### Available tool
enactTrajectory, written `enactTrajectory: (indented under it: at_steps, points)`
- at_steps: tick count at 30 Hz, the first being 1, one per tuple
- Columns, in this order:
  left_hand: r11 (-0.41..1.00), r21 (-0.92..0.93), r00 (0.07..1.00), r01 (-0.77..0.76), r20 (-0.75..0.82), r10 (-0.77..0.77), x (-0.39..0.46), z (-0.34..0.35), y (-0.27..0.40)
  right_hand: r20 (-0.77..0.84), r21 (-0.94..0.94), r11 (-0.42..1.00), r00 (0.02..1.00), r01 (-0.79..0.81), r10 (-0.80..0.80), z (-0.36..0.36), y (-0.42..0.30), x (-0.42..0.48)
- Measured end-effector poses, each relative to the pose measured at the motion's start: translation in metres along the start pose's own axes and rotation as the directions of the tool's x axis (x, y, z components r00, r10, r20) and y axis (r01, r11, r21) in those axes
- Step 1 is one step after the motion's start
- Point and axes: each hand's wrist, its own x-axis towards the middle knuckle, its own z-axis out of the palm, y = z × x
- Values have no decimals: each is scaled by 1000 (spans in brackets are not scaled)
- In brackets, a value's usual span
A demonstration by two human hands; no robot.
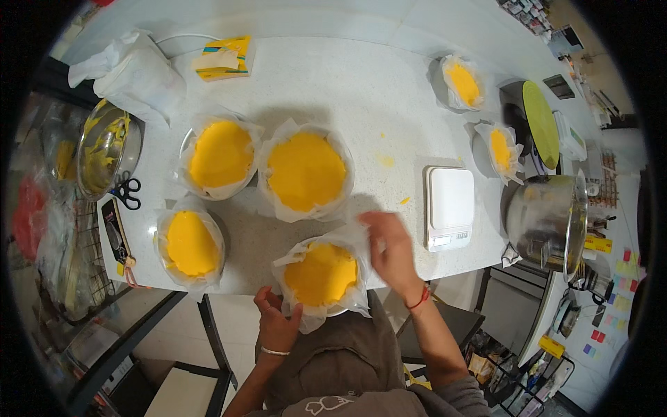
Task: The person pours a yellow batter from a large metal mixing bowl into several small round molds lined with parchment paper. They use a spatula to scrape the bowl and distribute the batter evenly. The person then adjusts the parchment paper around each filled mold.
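Directly before me, a round metal pan (338,311) lined with white parchment paper (311,320) holds a yellow mixture (323,273) with an uneven surface. It sits at the counter's front edge, close to my apron. My left hand (279,323) grips its near left side, the thumb on the paper. Blurred by motion, my right hand (391,250) is at the paper's far right corner; whether the fingers pinch it is unclear. Beyond stand a larger lined pan (306,172), another behind left (221,154) and one at the left front (192,244), all filled with yellow.
A white kitchen scale (451,206) lies right of my right hand. Two smaller lined pans (461,83) and a large steel pot (544,221) stand farther right. Leftward are a smeared steel bowl (104,151), black-handled scissors (127,190) and a phone (113,229). Yellow crumbs (405,200) dot the counter.
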Motion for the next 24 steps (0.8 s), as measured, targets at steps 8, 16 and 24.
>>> enactTrajectory:
  at_steps: [8, 16, 24]
  points:
    - [898, -436, 998, -54, -34, 44, -8, 21, -44, 436, 376, 863, 886, -339, 158, 43, 7, -17]
    - [610, 381, 700, -695, 164, 695, 34, -6, 17, 429, 591, 669, 878, -451, 212, 59, 19, -43]
    - [629, -774, 971, -67, 95, 220, 46, 28, -25, 466, 719, 451, 848, -529, 252, 67, 23, -47]
